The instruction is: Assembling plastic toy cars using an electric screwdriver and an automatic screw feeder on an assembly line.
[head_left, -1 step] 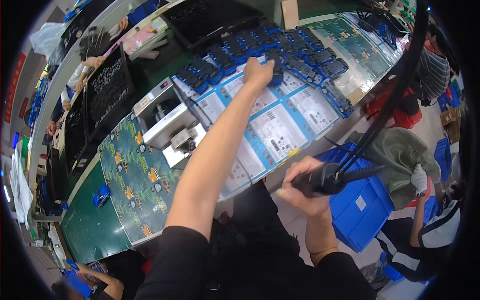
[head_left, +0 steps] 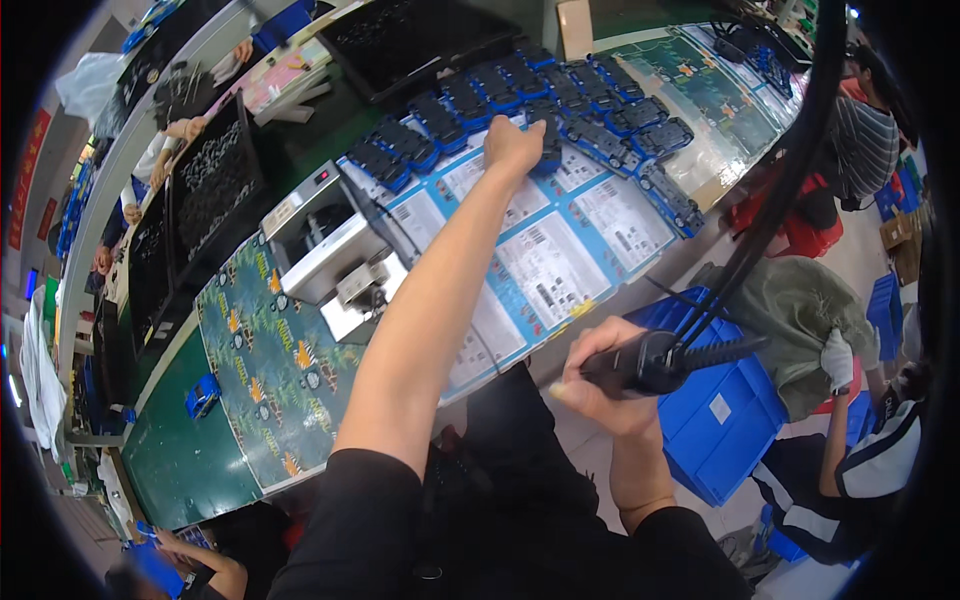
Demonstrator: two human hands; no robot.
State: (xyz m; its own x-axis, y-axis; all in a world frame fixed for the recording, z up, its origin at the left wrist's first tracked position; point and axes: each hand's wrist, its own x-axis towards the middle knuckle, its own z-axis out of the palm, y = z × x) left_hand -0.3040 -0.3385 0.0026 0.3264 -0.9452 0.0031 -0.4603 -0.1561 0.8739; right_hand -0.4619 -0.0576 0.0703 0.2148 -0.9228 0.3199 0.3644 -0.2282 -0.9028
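Note:
My left hand reaches out over the bench, its fingers closed on a blue toy car that lies with its black underside up. Around it, several more upturned toy cars stand in slanting rows on printed label sheets with blue borders. My right hand, nearer my body and past the bench edge, is wrapped round a black power screwdriver. Its black cable runs up to the right. The tool is apart from the cars, and its tip cannot be made out.
Left of the sheets is a white-and-grey machine with a red display. Black trays of small dark parts lie farther left. A single blue car rests on the green mat. Blue crates stand right; co-workers are at both sides.

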